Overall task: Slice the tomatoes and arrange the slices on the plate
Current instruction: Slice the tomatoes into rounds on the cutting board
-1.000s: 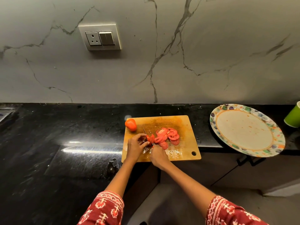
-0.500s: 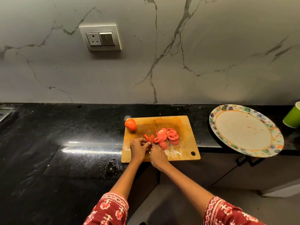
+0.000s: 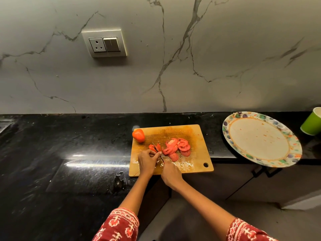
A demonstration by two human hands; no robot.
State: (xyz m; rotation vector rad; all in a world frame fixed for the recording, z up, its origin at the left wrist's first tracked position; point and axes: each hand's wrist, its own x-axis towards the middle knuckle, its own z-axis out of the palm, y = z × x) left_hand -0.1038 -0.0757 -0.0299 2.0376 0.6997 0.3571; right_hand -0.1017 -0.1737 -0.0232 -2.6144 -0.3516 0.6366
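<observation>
A wooden cutting board (image 3: pixel 196 134) lies on the black counter. One whole tomato (image 3: pixel 138 135) sits at its far left corner. A heap of red slices (image 3: pixel 177 147) lies mid-board. My left hand (image 3: pixel 147 161) pinches a small tomato piece (image 3: pixel 153 147) at its fingertips. My right hand (image 3: pixel 171 173) grips a knife (image 3: pixel 158 151), whose thin blade runs through that piece. The handle is hidden in my fist. A round plate (image 3: pixel 260 139) with a patterned rim sits to the right and holds no slices.
A green cup (image 3: pixel 311 121) stands at the far right edge behind the plate. The plate overhangs the counter's front edge. A wall socket (image 3: pixel 104 43) is on the marble backsplash. Wet patches shine on the counter (image 3: pixel 69 153) left of the board.
The blade has worked through the tomato piece, and my left hand's fingers have shifted slightly on it. The whole tomato, slice heap and plate have stayed put.
</observation>
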